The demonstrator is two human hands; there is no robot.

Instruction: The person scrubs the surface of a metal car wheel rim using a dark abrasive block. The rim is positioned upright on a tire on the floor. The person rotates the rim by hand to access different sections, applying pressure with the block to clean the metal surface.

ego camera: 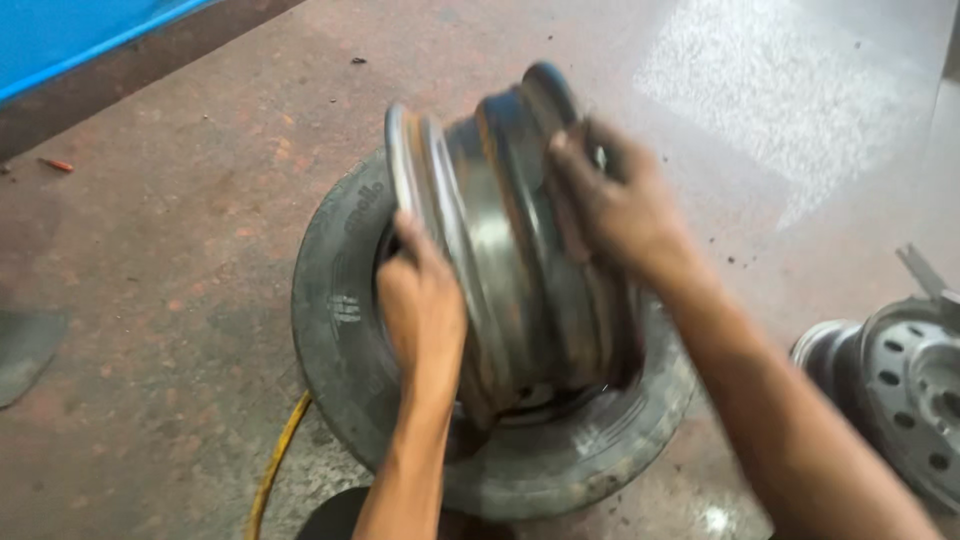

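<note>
Left hand: the left hand (425, 310) is curled over the near flange of the steel rim (505, 240), fingers pressed against the metal.
Right hand: the right hand (610, 200) is clamped on the rim's far edge, at 2 o'clock from the left hand.
Rim: tilted on edge, its lower part sunk in the tyre's opening.
Tyre: the tyre (340, 330) lies flat on the floor (170, 250).
Hose: a yellow hose (275, 465) runs at 7 o'clock from the tyre.
Other rim: a grey wheel (915, 390) lies at 3 o'clock, well apart.
</note>
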